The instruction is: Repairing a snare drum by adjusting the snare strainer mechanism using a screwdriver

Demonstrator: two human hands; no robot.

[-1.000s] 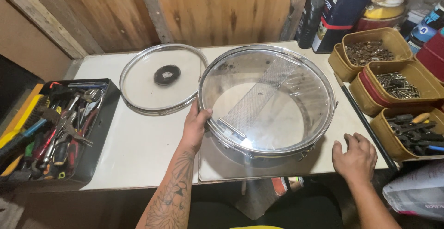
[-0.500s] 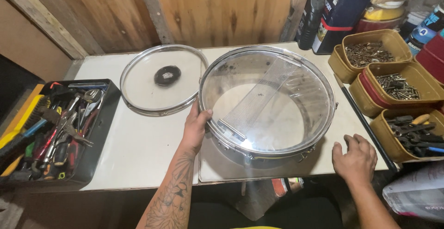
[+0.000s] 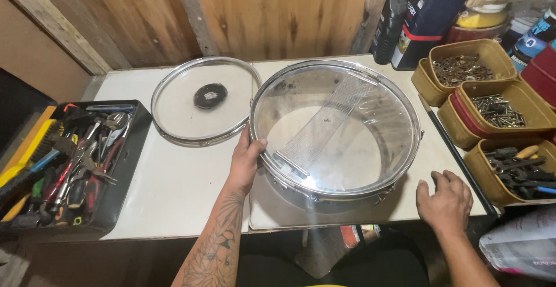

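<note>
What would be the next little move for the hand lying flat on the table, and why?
Probably bring the right hand up to the drum's near right rim. Only the left hand grips the drum, on its left edge, while the right rests flat on the table, touching nothing.

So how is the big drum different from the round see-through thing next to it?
The drum is deep, with metal sides, while the flat hoop lies thin on the table. The drum looks wider than the hoop. The left hand grips the drum's rim; nothing touches the hoop. The hoop has a dark round patch in its middle; the drum shows a strip of wires instead. Both are round, clear-skinned and metal-rimmed.
</note>
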